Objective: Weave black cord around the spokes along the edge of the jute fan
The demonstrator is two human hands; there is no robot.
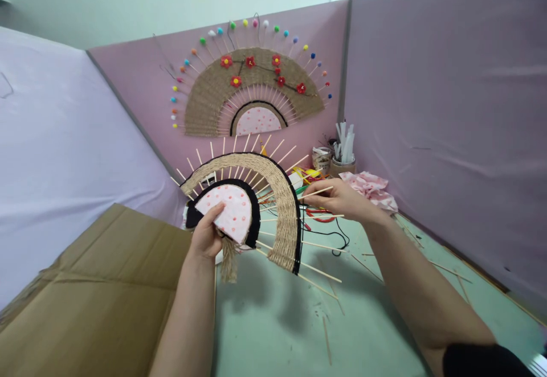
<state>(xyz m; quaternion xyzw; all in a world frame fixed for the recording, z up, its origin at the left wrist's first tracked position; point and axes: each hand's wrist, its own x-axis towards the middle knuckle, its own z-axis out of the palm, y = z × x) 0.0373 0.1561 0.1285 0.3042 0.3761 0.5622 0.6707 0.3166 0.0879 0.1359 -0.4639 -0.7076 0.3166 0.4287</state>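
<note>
A half-round woven fan [284, 212] with a tan twine band, black edging and pale sticks is held up over the green table. My left hand [207, 234] grips its lower middle, the thumb lying on the white centre with pink dots. A twine tassel [229, 263] hangs just right of that hand. My right hand [327, 197] is closed at the fan's right edge, its fingertips pinched by a stick and the black cord [337, 243]. Exactly what those fingertips hold is too small to make out. The cord trails down to the table.
A larger fan [205, 101] with red flowers and coloured pompoms hangs on the pink partition. Behind my right hand stand a jar [321, 159] and a container of white sticks [343, 166], near pink-dotted cloth [371, 189]. Cardboard [106, 286] lies left; loose sticks [327, 340] are scattered on the table.
</note>
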